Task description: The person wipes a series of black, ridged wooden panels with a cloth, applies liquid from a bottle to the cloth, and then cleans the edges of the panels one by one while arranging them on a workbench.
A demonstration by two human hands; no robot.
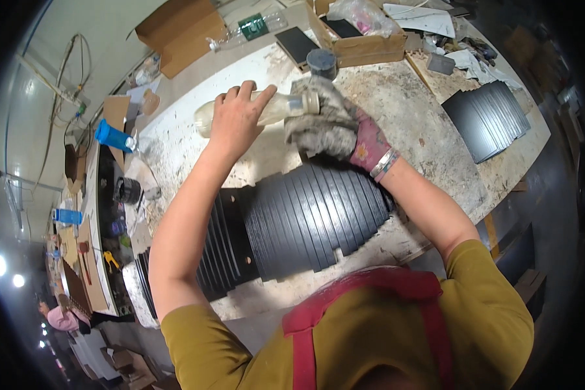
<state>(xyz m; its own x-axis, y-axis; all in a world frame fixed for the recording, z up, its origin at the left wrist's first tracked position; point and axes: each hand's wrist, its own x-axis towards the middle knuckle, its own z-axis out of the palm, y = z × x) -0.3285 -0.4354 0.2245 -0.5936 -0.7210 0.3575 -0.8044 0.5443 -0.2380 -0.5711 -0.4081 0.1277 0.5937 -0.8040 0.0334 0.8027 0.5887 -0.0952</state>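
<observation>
My bare left hand [237, 118] is wrapped round a clear plastic bottle [276, 109], which lies nearly level with its neck to the right. Under a pink floral glove, my right hand [369, 138] is closed on a dirty grey rag [325, 127]. The bottle's mouth is against the rag; whether liquid comes out cannot be made out. Just below both hands, thin black panels [312, 218] lie overlapped in a long fanned row on the white, stained worktable [396, 110].
Another fanned stack of dark panels [487, 120] lies on the right. Along the back are a round dark container [322, 64], an open cardboard box [370, 51] and a green-labelled bottle [252, 27]. A blue bottle [115, 136] stands left. Another person [68, 318] is far left.
</observation>
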